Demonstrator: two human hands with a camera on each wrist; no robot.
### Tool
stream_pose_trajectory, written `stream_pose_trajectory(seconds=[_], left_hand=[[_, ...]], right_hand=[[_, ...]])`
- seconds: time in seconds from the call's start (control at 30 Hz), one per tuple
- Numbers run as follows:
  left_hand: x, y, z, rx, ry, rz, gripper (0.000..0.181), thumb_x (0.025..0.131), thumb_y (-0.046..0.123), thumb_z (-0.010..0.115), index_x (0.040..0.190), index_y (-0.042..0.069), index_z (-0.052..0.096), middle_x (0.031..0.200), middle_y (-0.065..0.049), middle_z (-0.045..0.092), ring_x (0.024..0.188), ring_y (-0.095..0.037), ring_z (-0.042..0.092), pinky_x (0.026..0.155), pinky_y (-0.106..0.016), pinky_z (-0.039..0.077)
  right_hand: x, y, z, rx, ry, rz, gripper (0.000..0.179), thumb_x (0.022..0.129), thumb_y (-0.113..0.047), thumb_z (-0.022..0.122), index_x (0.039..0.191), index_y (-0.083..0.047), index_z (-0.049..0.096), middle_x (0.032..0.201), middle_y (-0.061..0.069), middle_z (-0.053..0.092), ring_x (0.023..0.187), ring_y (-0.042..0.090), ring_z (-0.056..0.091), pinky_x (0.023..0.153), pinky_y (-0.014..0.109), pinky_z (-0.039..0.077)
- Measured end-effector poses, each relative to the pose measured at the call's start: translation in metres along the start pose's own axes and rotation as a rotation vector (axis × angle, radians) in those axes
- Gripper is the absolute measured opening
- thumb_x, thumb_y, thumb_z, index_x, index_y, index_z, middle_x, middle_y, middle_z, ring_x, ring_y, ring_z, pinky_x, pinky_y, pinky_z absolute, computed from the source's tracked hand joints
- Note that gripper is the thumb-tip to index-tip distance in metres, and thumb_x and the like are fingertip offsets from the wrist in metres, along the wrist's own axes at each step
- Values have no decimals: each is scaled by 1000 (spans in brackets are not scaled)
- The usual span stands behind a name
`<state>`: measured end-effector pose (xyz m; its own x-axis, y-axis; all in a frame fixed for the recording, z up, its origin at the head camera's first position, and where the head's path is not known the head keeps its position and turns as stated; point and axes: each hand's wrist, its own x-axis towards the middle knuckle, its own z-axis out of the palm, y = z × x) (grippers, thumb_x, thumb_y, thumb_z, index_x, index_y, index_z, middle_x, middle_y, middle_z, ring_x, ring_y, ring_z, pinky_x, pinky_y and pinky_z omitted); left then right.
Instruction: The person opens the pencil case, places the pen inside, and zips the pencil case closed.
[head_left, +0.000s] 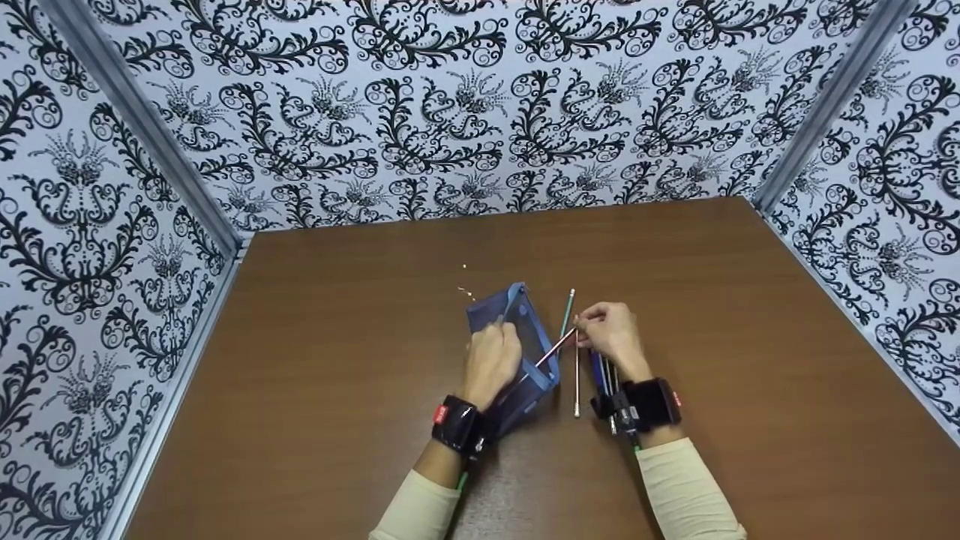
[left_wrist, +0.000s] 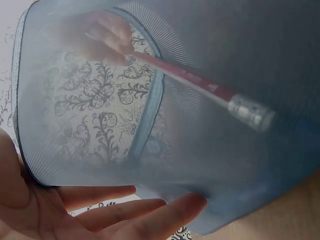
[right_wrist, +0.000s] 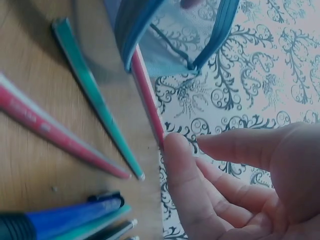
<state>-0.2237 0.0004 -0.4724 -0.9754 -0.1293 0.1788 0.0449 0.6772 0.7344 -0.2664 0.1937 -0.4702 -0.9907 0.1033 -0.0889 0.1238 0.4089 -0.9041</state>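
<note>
A blue mesh pencil case (head_left: 517, 405) with an unzipped mouth lies tilted at mid-table. My left hand (head_left: 493, 360) grips its side, and in the left wrist view the fingers (left_wrist: 145, 220) spread against the mesh. My right hand (head_left: 611, 330) pinches one end of a red pencil (right_wrist: 148, 97) between thumb and fingers. Through the mesh, the metal-capped eraser end (left_wrist: 250, 112) shows inside the case. Beside the mouth, a green pencil (right_wrist: 92, 90) and a second red pencil (right_wrist: 50, 127) lie on the wood.
Under my right wrist lie a blue pen (right_wrist: 80, 215) and several more pencils. A small white speck (head_left: 463, 266) sits beyond the case on the brown table (head_left: 337, 322). Patterned panels (head_left: 465, 112) wall in the back and sides.
</note>
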Motion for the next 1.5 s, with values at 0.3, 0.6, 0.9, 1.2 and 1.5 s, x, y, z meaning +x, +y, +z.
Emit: stream_pose_trajectory(seconds=[0.3,0.6,0.9,1.2,1.5], left_hand=[[-1,0,-2,-32,-13,-19,42,100,25,36,68,9,58,82,-19,69,76,-37,67,68,-50,50],[-2,1,0,-2,8,16,43,99,22,37,72,2,64,90,-24,71,84,-43,69,72,-54,51],[-3,3,0,3,-6,1,42,99,23,38,76,0,66,91,-25,71,84,-43,69,72,-53,51],[-5,5,1,-6,-36,-5,44,100,26,36,81,2,67,95,-24,71,88,-42,69,75,-52,51],[-6,7,3,-5,-28,-1,43,99,24,37,81,-1,67,94,-25,71,88,-44,69,75,-53,52]], right_hand=[[4,7,-2,-22,-19,61,16,90,-2,63,101,10,66,88,22,72,61,16,70,63,31,58],[6,9,1,54,-49,55,24,88,1,60,107,16,63,88,21,71,59,11,68,61,27,58],[5,4,7,237,-22,34,30,90,7,61,116,18,53,84,16,70,59,12,68,64,28,58],[3,-1,13,367,12,5,23,89,9,61,109,18,55,77,9,69,61,10,67,64,26,58],[-2,-5,15,385,39,-52,19,88,10,60,104,21,62,78,12,71,60,10,67,63,26,58]])
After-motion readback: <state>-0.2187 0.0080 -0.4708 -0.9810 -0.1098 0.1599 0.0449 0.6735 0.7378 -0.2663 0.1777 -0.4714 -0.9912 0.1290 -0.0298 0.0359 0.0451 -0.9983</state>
